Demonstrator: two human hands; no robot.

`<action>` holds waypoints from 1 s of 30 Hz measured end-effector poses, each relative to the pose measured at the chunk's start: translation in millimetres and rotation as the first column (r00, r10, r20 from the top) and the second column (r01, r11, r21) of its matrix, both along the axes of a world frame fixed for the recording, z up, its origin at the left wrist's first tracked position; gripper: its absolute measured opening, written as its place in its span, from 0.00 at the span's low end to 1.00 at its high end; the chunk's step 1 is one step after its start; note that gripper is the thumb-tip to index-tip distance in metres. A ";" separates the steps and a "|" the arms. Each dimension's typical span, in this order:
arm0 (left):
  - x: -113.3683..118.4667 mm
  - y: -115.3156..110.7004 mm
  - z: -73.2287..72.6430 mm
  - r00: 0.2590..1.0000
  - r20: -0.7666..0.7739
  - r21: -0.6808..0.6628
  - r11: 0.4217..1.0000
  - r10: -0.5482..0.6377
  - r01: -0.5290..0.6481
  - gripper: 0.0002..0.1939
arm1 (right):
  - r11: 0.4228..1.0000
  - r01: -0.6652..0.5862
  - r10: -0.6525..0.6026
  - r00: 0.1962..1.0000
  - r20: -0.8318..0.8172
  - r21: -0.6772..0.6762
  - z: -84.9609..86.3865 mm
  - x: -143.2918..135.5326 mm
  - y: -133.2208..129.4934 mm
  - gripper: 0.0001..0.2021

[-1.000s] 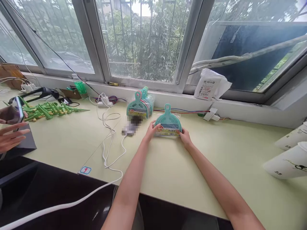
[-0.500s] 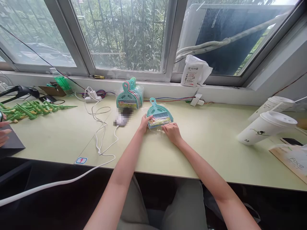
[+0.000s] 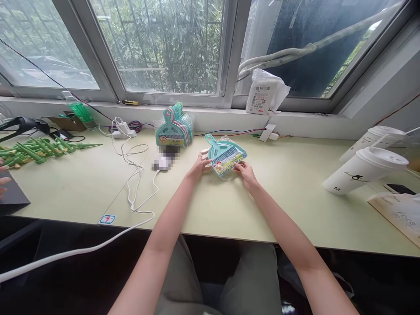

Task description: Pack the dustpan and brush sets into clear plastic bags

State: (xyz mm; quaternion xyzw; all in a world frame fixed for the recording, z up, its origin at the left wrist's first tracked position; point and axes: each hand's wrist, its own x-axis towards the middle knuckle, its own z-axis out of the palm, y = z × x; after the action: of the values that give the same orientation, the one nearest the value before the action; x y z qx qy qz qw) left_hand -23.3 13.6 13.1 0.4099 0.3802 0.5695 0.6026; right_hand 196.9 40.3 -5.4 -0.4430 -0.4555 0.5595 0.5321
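1. A long pale green table (image 3: 295,197) ran under a big window (image 3: 164,43).
2. A white cable (image 3: 131,192) looped across the table and hung off its front edge.
3. Two white cups (image 3: 364,168) with lids lay tipped over on the right side of the table, close together.
4. A heap of green spikes (image 3: 42,148) lay far off on the left side of the table.
5. A white packet (image 3: 264,92) with a printed label leaned on the window ledge.
6. A stack of little dustpans (image 3: 173,127) in clear bags stood near the ledge, just left of the hands.
7. One teal dustpan (image 3: 225,154) in a clear bag was near the middle of the table, between the two hands. It was tilted, with its handle pointing up and to the left. I could not tell if it touched the table.
8. The left hand (image 3: 197,164) held the left side of the teal dustpan, with its fingers curled on the edge.
9. The right hand (image 3: 245,171) pinched the lower right corner of the teal dustpan with its fingertips.
10. Another person's fingers (image 3: 3,179) showed at the far left edge, next to a dark sheet (image 3: 13,197).
11. A small blue and red sticker (image 3: 107,218) sat on the front edge of the table, beside the cable.
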 end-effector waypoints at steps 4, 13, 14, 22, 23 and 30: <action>1.5 2.7 1.1 0.999 0.021 0.007 1.000 0.029 -0.029 0.21 | 0.999 0.030 -0.032 0.999 0.030 0.046 -2.8 4.2 3.8 0.15; -12.2 17.6 -9.0 0.895 0.039 -0.144 0.889 0.444 -0.435 0.06 | 0.994 -0.103 0.105 0.991 -0.083 0.028 10.9 3.4 1.3 0.18; -17.1 19.1 -9.3 0.853 0.064 -0.181 0.847 0.518 -0.500 0.05 | 0.993 -0.118 0.120 0.989 -0.083 0.027 14.3 6.9 2.2 0.18; -50.6 15.9 -3.7 0.457 -0.141 0.057 0.468 0.878 -0.882 0.12 | 0.994 0.087 -0.070 0.969 -0.237 0.063 18.9 50.6 22.9 0.15; -48.2 12.4 -1.9 0.390 -0.205 0.176 0.425 0.898 -0.888 0.16 | 0.992 0.108 -0.087 0.962 -0.258 0.065 16.7 52.1 24.2 0.14; 4.6 -7.3 17.0 0.685 -0.372 0.407 0.774 0.626 -0.485 0.22 | 0.997 0.019 0.005 0.955 -0.295 0.079 13.6 25.7 11.3 0.16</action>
State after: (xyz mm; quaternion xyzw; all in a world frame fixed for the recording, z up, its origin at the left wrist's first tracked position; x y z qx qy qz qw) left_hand -18.7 6.3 30.1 0.4830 0.5431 0.6508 0.2195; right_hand 222.6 51.6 8.2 -0.3344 -0.3916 0.5986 0.6136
